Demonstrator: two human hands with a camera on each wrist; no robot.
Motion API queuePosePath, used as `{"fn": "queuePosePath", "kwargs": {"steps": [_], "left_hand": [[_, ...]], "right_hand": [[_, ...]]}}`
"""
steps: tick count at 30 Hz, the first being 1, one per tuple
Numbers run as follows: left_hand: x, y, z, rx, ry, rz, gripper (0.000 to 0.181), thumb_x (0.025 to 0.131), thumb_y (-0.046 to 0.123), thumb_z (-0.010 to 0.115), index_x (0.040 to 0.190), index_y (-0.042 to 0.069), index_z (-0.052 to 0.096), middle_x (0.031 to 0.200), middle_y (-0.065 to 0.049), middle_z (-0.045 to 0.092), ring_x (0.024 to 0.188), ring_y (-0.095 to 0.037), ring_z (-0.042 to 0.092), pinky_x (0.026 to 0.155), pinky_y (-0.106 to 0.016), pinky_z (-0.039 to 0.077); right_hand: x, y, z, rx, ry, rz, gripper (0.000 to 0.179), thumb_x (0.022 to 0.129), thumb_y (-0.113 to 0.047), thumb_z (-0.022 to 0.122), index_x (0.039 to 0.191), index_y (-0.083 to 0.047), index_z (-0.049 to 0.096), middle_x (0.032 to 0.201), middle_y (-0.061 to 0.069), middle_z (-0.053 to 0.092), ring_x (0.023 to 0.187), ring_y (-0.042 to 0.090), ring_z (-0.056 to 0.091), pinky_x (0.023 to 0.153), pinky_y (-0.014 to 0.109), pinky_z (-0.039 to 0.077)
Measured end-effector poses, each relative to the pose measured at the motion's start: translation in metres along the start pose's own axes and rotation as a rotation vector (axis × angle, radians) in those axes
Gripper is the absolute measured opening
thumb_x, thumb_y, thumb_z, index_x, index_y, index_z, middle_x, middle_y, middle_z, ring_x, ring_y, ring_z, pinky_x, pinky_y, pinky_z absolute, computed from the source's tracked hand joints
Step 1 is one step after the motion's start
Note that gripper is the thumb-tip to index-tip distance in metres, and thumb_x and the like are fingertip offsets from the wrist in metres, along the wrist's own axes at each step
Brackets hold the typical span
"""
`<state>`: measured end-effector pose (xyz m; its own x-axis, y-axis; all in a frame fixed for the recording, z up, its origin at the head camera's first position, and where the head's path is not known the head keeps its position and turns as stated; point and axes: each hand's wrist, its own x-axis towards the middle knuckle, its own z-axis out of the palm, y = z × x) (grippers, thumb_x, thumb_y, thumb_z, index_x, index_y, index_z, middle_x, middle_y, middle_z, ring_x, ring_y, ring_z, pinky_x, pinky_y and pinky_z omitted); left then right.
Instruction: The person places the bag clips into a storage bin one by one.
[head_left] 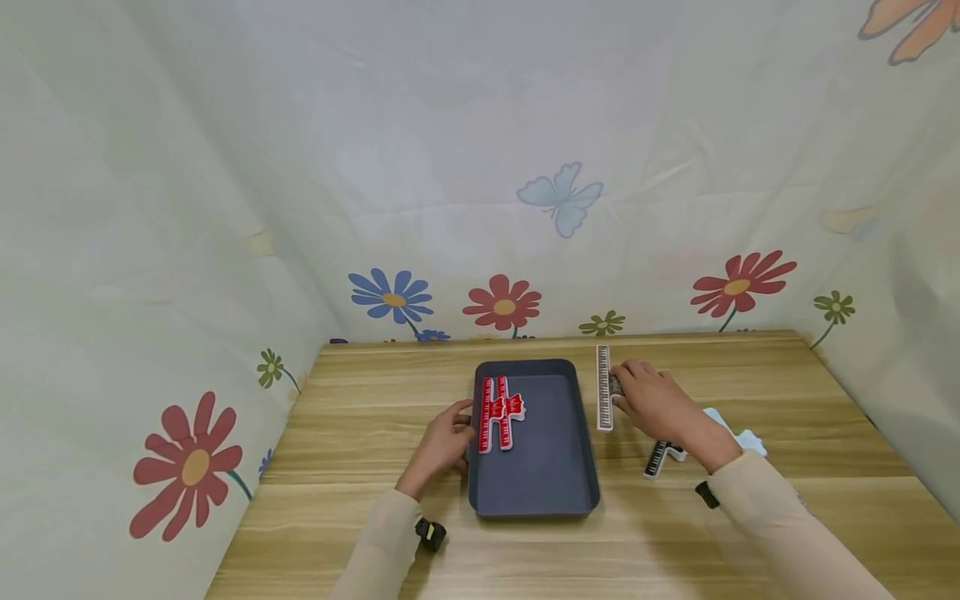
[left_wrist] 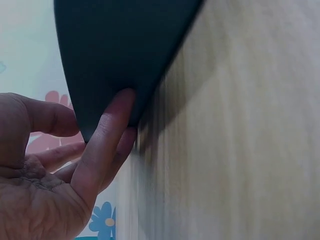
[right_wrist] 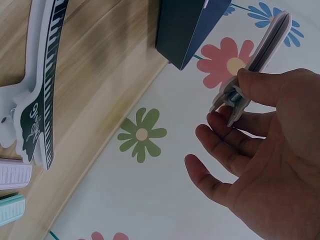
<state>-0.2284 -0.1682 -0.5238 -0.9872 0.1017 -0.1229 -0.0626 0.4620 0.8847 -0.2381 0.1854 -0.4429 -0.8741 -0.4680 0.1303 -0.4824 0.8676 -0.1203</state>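
Note:
The left hand (head_left: 446, 442) grips the left wall of a dark grey rectangular tray (head_left: 536, 500). In the left wrist view, fingertips lie against the tray's outer wall (left_wrist: 110, 45), and the thumb passes behind the rim. Two red piano-keyboard music clips (head_left: 486, 425) lie side by side in the tray's left part. To the right of the tray, the right hand (head_left: 656, 404) pinches a white clip with a keyboard print (head_left: 604, 387), held upright above the table. Its spring shows between thumb and fingers in the right wrist view, where the clip (right_wrist: 267, 45) appears edge-on.
A black keyboard clip (head_left: 656, 460) lies under the right forearm, beside a light blue clip (head_left: 750, 442). The right wrist view also shows a lilac clip (right_wrist: 15, 174) next to a teal one (right_wrist: 11, 210). A flower-printed curtain (head_left: 450, 208) borders the wooden table (head_left: 360, 392).

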Motion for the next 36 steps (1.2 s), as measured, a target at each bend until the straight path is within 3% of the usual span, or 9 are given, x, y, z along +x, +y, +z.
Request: {"fn": "queuePosePath", "kwargs": {"steps": [13, 36], "left_hand": [[-0.001, 0.002, -0.001, 0.000, -0.003, -0.028, 0.057, 0.090, 0.004, 0.053, 0.146, 0.011, 0.045, 0.127, -0.026, 0.061, 0.106, -0.033, 0.066, 0.047, -0.036, 0.058], [0.000, 0.000, -0.001, 0.000, -0.003, -0.018, 0.057, 0.090, 0.006, 0.053, 0.146, 0.011, 0.045, 0.127, -0.026, 0.061, 0.100, -0.031, 0.067, 0.047, -0.036, 0.058]], "right_hand": [[0.008, -0.015, -0.002, -0.012, -0.009, -0.023, 0.048, 0.098, -0.026, 0.059, 0.136, 0.001, 0.050, 0.130, 0.019, 0.054, 0.122, 0.036, 0.052, 0.093, 0.058, 0.047], [0.029, -0.041, 0.001, -0.092, -0.028, -0.097, 0.050, 0.098, -0.029, 0.058, 0.136, 0.002, 0.051, 0.129, 0.017, 0.054, 0.120, 0.034, 0.054, 0.094, 0.054, 0.051]]}}
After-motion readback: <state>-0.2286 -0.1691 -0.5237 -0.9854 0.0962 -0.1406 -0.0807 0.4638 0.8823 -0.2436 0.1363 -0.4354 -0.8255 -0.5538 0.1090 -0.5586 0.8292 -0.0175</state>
